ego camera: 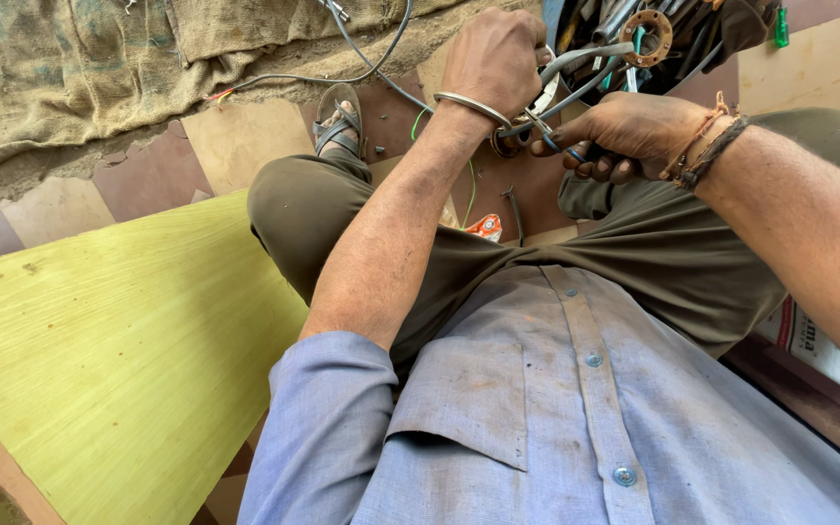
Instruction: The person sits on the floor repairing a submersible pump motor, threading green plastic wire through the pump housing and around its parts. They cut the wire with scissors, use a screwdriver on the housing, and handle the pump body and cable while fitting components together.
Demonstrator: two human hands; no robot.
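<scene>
Grey cable (576, 92) runs between the two hands above the knees: the left hand (491, 60) is a closed fist around its looped part, and beside it the right hand (624, 131) has its fingers curled tight on blue-handled pliers (551, 136) whose tip meets the cable. If the pliers slip off the stiff cable, I judge they could nip the left fingers, which sit just beside them. Farther right, a dark tool bag (731, 29) holds crammed tools and a round flanged metal part (646, 34).
</scene>
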